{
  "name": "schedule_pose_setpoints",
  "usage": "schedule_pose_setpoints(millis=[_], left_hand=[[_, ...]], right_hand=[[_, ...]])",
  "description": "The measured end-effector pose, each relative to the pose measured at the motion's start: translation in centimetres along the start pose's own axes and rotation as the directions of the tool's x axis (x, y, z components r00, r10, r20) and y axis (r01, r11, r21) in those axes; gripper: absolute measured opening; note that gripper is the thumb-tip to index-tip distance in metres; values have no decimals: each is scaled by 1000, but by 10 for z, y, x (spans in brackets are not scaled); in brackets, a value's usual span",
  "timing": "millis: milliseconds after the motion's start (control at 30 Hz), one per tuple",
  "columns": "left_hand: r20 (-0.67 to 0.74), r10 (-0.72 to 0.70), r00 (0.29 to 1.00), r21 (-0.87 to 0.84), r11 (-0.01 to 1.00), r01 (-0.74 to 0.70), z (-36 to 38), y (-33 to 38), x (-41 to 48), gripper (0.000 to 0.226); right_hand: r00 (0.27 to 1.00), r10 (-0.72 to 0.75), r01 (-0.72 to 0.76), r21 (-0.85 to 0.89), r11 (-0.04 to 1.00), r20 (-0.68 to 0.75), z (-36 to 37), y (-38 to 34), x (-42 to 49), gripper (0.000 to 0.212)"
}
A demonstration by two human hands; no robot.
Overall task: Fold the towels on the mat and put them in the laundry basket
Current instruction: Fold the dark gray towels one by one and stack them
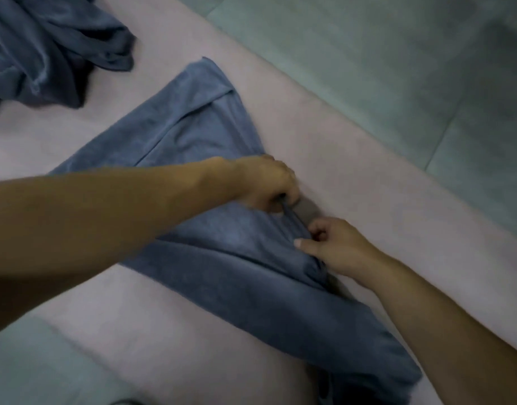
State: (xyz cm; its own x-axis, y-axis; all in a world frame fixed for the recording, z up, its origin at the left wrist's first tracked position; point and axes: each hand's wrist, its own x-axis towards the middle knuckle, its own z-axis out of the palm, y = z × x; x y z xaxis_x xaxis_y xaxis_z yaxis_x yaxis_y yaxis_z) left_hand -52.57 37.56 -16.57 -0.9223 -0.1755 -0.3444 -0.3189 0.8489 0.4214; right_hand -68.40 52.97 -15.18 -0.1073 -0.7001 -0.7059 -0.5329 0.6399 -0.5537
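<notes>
Head view, looking down. Long blue cloth towel point(210, 258), partly folded, spread flat on a pale pink mat point(368, 185); runs diagonally from beyond the left grip point(266, 182) to well below the right grip point(336, 247).

Left grip: enters from the left on a bare forearm crossing over the towel. Fingers curled downward, pinching a bunched fold at the towel's right-hand edge.

Right grip: just below and to the right of the left one, close but not touching it. Thumb laid along the cloth, fingers curled, pinching the same edge.

Between the two grips: a short ridge of gathered cloth.

Above the left grip: a folded-over flap with a diagonal crease.

Well up and to the left of both grips: a crumpled heap of blue towels point(47, 48), also on the mat, apart from the spread towel.

To the right of and beyond both grips, past the mat's edge: a pale green tiled floor point(397, 68). Same floor at lower left, beneath the left forearm.

Frame somewhat blurred; fingertip detail unclear.
</notes>
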Motion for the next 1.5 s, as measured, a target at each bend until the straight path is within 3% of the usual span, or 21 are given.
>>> schedule_pose_setpoints(millis=[67, 133, 233, 367, 433, 467, 533, 600, 700, 800, 933, 1000, 1067, 1167, 1267, 1367, 1433, 1500], left_hand=[[-71, -8, 997, -94, 996, 1, -2, 0, 7, 25], [-165, -60, 985, -165, 986, 32, -1, -3, 5, 11], [-201, -123, 972, -192, 978, 84, 4, -4, -2, 14], [-141, -153, 978, -204, 971, 123, 6, -2, -17, 13], [-113, -143, 983, -172, 978, 122, 2, 7, -22, 15], [-98, -146, 984, -185, 975, 126, -1, 15, -22, 22], [-46, -145, 988, -360, 925, 119, -7, 37, -18, 31], [29, -129, 991, -456, 881, 128, -13, 55, -10, 34], [149, -177, 973, -309, 926, 216, -21, 64, 3, 41], [209, -197, 958, -314, 914, 257, -25, 62, 11, 41], [81, -229, 970, -435, 867, 241, -31, 51, 8, 17], [15, -276, 961, -522, 817, 243, -35, 50, 4, 10], [-35, -291, 956, -530, 816, 229, -36, 52, 1, 9], [-119, -291, 949, -539, 822, 185, -35, 51, -4, 10], [-48, -271, 961, -441, 869, 223, -41, 47, -18, 5], [120, -251, 961, -299, 913, 276, -37, 49, -26, 3], [54, -192, 980, -277, 940, 199, -34, 61, -21, 11], [-64, -136, 989, -399, 912, 100, -34, 79, -13, 28]], right_hand=[[1000, -1, 2, 265, 964, -5, -2, 11, -5, 23], [996, 19, -64, 527, 848, 91, -1, 20, -8, 32], [986, -8, -98, 626, 773, 164, -2, 24, -13, 24], [998, 37, -56, 411, 910, 54, -9, 26, -6, 24], [999, -41, 48, 254, 966, -35, -11, 26, -3, 11], [989, -106, 123, 180, 976, -98, -12, 26, -3, 15], [954, -248, 265, 89, 960, -167, -9, 22, -5, 24], [914, -363, 379, 64, 923, -181, -6, 18, -11, 24], [895, -399, 424, 99, 900, -199, -6, 22, -17, 27], [887, -396, 437, 154, 886, -237, -5, 29, -20, 36], [950, -274, 298, 166, 940, -152, -9, 26, -21, 31], [995, -101, 95, 311, 946, 2, -16, 26, -19, 57], [996, 62, -85, 406, 910, 71, -24, 26, -19, 65], [987, 129, -151, 272, 950, 97, -40, 26, -24, 59], [966, 153, -179, 107, 978, 210, -55, 27, -39, 67], [980, 6, -26, 96, 995, 200, -59, 26, -52, 46], [984, -173, 168, 99, 981, 39, -56, 27, -57, 22], [926, -337, 357, 110, 928, -168, -53, 27, -63, 10]])
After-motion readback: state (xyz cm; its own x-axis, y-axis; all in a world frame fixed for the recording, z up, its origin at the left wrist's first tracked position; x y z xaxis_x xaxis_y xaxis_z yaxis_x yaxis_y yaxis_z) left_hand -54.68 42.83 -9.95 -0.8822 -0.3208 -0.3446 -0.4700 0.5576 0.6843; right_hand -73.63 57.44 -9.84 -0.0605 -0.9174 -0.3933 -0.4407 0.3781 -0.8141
